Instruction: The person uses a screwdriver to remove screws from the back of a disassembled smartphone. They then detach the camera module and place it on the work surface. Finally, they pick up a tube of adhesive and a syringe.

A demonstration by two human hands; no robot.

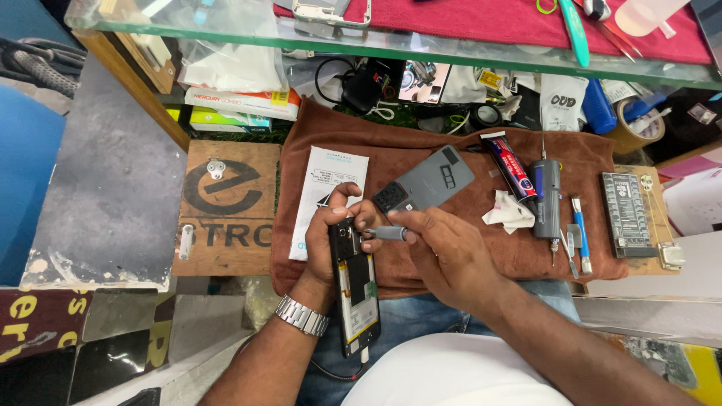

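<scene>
Two hands are working an opened phone (356,289): left hand (331,237) is gripping it, right hand (444,252) fingers pinching a screwdriver (385,233) (back cover (426,184) already off, just beyond), internals still in place.

Two hands are at work, the left hand (329,239) and the right hand (445,252), and between them are one opened phone (355,289) and one small grey screwdriver (386,233). On the brown cloth (451,259) lie one grey back cover (426,186), one white paper leaflet (325,188), one red-and-blue tube (510,165), one crumpled white tissue (508,213), one grey electric driver (546,198) and one blue-handled tool (581,234). One silver wristwatch (302,315) shows, and one roll of brown tape (636,124).
</scene>
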